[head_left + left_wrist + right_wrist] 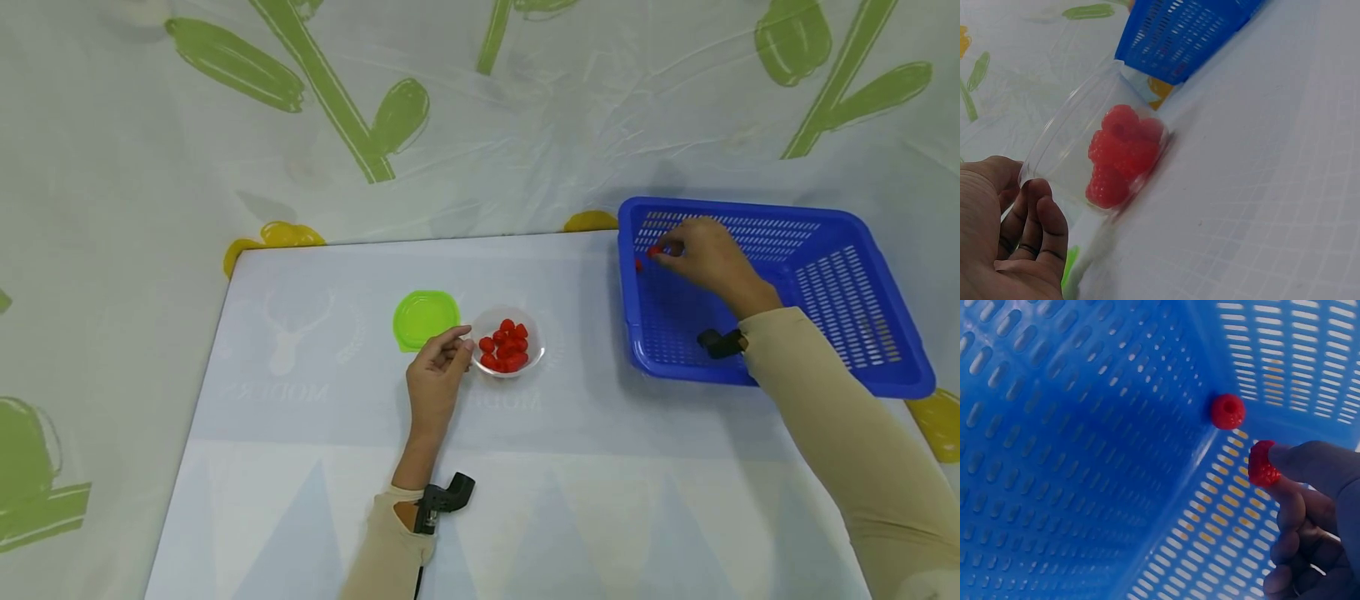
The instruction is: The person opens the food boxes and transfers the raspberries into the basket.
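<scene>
Nearest the head camera: your right sleeve [840, 442], beige, reaching over the basket's near rim.

Held raspberry [1264, 465], one, red: pinched between your right thumb and a finger; longer axis roughly upright in the right wrist view; located inside the basket's left end. Contact with the basket wall: cannot tell.

Right hand [703, 252]: narrow grip, the held raspberry to its left.

Loose raspberry [1228, 412], one: in the basket corner, just beside the held one, hollow end facing your right wrist camera.

Blue basket [757, 208], slotted: right side of the table.

Governing relation, as judged: that corner lies close at your right fingertips; the bowl lies leftward, well apart, with your left hand nearer.

Clear bowl [1063, 147]: upright, holding a raspberry pile [510, 346].

Left hand [437, 379]: thumb and fingers holding the bowl's left rim.

Green lid [426, 319]: flat, just left of the bowl.
</scene>
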Motion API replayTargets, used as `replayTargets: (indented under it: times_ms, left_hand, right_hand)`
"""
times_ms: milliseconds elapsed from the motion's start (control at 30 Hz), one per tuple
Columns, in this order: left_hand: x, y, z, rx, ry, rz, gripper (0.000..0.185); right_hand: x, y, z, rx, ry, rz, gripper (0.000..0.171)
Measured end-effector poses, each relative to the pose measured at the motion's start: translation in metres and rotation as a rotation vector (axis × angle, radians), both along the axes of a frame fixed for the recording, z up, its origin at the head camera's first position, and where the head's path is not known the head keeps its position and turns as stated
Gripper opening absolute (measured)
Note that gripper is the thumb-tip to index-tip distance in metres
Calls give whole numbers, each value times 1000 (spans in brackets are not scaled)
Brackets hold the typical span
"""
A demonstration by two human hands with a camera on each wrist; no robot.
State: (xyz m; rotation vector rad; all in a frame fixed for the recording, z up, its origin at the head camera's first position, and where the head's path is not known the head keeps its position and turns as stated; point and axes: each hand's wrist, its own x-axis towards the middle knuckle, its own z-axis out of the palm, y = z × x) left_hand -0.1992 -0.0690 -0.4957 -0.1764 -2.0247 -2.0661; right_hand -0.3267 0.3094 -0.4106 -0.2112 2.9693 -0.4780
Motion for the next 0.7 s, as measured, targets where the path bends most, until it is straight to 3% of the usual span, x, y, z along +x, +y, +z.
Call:
replayTargets:
  times_ms: [433,700]
  left_hand:
    - [3,0,0,-17,-14,-8,24]
    - [0,0,0,7,-12,-7,23]
  right_hand:
    - [-4,4,-12,13,-75,14,21]
    - [-12,5,-20,15,-42,75,19]
